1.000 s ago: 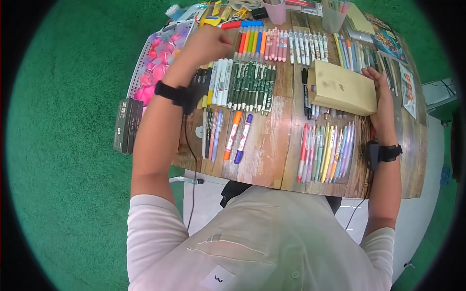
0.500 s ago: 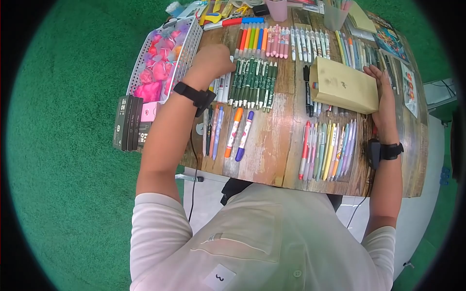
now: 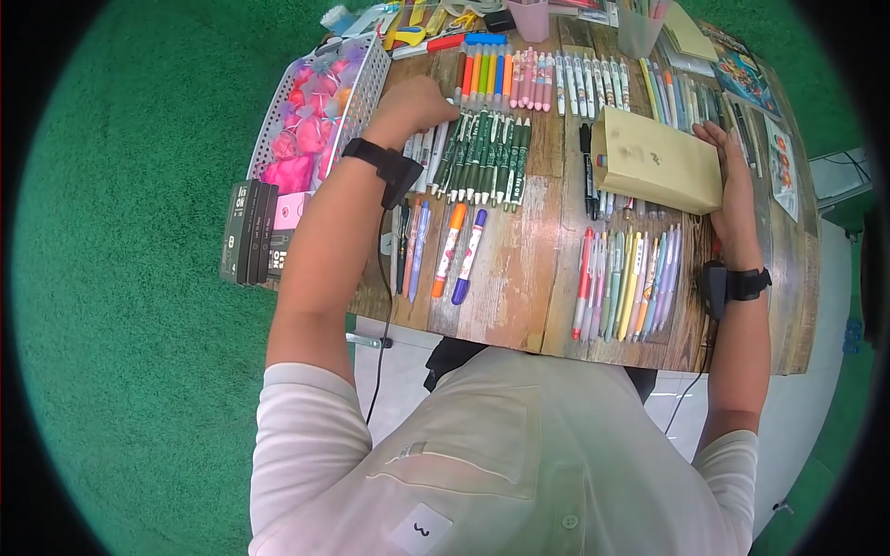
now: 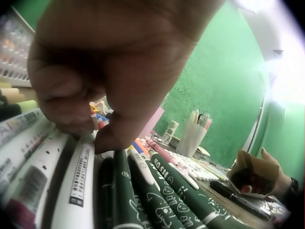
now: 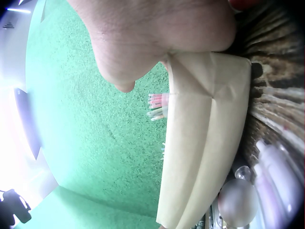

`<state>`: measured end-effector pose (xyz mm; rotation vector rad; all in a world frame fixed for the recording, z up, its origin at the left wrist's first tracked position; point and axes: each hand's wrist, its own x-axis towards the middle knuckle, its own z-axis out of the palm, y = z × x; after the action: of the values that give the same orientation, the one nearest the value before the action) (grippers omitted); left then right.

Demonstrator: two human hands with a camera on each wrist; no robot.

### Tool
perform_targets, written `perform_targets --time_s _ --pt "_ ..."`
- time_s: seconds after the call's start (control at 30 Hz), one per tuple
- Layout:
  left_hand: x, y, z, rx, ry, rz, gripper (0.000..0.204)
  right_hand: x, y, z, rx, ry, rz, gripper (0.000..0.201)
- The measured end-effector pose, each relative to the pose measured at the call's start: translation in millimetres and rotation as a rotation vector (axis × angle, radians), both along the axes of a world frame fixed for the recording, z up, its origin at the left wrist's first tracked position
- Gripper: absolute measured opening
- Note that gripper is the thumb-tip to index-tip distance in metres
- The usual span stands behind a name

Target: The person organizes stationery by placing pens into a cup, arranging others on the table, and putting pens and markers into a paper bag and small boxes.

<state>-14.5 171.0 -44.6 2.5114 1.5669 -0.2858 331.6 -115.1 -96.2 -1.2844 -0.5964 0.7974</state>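
My left hand (image 3: 414,107) reaches down over the row of white pens (image 3: 425,153) at the left of the table. In the left wrist view its thumb and finger pinch the end of one white pen (image 4: 78,176). Dark green pens (image 3: 482,157) lie right beside it, the leftmost ones slanted. My right hand (image 3: 735,199) rests against the closed end of a tan paper bag (image 3: 658,162), its fingers straight. The bag lies on its side with its mouth facing left; the left wrist view looks into that dark mouth, where something reddish shows.
A white basket (image 3: 373,79) of pink wrapped items stands at the left edge, dark boxes (image 3: 248,232) below it. Two markers (image 3: 450,250) lie near the front, and pastel pens (image 3: 626,283) lie front right. Colored markers (image 3: 485,74) and a clear cup (image 3: 640,32) are farther back.
My left hand came down from above the table's left back onto the white pens, then shifted slightly right. The leftmost green pens have tilted. My right hand and the bag stay put.
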Motion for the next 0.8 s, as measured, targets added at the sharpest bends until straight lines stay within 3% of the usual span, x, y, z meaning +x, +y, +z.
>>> perform_targets --time_s 0.1,0.2,0.27,0.5,0.57,0.7,0.8 --pt "-6 9 0 0.0 -0.089 -0.049 0.042 5 1 -5 0.008 0.006 0.001 0.069" --pt "-18 22 12 -0.153 -0.189 0.087 0.04 6 -1 -7 0.019 -0.009 0.007 0.068" --pt "-35 36 17 -0.265 -0.398 0.194 0.039 5 -1 -7 0.023 -0.026 0.008 0.068" --pt "-57 1 90 -0.367 -0.795 0.099 0.021 1 -3 -1 0.029 0.025 -0.01 0.066" --pt "-46 -20 90 -0.524 -0.982 0.139 0.016 0 -2 -1 0.04 0.029 0.0 0.066" --pt "-15 -45 52 -0.827 -1.108 0.035 0.009 -3 -5 2 0.062 0.025 0.002 0.067" --pt "12 -62 29 -0.921 -1.133 0.022 0.008 2 -4 -4 0.059 0.01 0.011 0.067"
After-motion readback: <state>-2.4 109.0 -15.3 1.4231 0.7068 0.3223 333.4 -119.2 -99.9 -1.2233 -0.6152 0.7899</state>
